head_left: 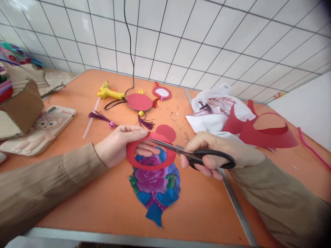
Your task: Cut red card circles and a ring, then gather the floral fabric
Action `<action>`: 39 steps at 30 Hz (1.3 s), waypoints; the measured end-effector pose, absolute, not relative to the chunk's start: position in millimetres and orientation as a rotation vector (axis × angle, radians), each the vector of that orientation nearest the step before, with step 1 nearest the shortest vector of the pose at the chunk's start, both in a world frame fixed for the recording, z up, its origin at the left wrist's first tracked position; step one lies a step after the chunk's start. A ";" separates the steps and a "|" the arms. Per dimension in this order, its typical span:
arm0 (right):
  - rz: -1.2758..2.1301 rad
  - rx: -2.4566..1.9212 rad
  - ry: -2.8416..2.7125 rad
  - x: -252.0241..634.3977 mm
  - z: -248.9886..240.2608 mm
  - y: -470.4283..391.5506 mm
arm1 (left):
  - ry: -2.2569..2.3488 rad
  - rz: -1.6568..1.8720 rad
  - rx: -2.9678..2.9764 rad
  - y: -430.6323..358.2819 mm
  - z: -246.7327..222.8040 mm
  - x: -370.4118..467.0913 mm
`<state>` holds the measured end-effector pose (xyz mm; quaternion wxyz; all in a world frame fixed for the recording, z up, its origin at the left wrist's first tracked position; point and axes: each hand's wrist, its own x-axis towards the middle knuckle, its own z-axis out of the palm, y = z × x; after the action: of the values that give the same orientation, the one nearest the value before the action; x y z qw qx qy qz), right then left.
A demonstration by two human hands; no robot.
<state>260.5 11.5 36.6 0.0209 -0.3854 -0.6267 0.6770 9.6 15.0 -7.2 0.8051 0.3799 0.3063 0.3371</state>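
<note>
My left hand (121, 143) grips a red paper ring (131, 160) at its upper left, thumb on top and fingers showing through the hole. In my right hand (207, 155) are black-handled scissors (186, 151), their blades lying across the ring's upper right edge. Below the ring, a piece of blue fabric with a pink flower (152, 177) rests on the table, partly covered. A small red paper disc (167, 132) lies just behind the ring.
Behind lie a yellow glue gun (111, 93), a glue stick (91, 117), a red oval ornament (140, 102) and a smaller one with a white centre (162, 92). A phone (43, 129) and cardboard box (24, 106) sit left; a plastic bag (214, 103) and cut red paper (261, 134) right.
</note>
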 end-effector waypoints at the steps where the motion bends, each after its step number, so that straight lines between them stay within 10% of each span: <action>1: 2.106 -1.188 -1.948 260.6 36.3 11.7 | 0.655 0.722 0.811 14.7 -7.2 9.8; 39: 2.138 -1.216 -1.959 262.3 32.5 12.1 | 0.754 0.646 0.888 16.7 -0.6 8.3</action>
<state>262.3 12.1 32.5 -0.0015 -0.3866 -0.6231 0.6799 8.3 16.7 -0.6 0.7862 0.4120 0.3497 0.2998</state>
